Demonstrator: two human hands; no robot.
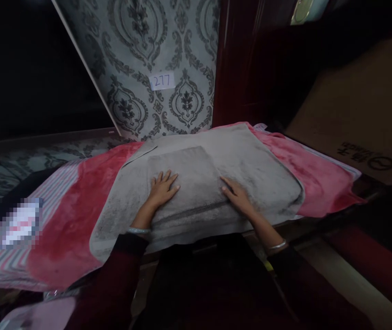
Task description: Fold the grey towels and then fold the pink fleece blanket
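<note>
A grey plush cloth (251, 156) lies spread before me, with a folded grey cloth (189, 169) or patch forming a raised square in its middle. On the left part of that square rests my left hand (162, 189), palm down with the fingers spread. My right hand (236, 193) lies at the square's right edge, fingers stretched out and thumb apart. Neither hand holds anything. Under the grey cloth a red and pink plush blanket (89, 183) shows on both sides.
A striped cloth (53, 197) sticks out at the left. A dark screen (38, 68) stands at the back left. Behind is a patterned wall (185, 50) with a paper marked 277 (162, 80). A cardboard box (364, 110) stands at the right, beside a dark red door (240, 59).
</note>
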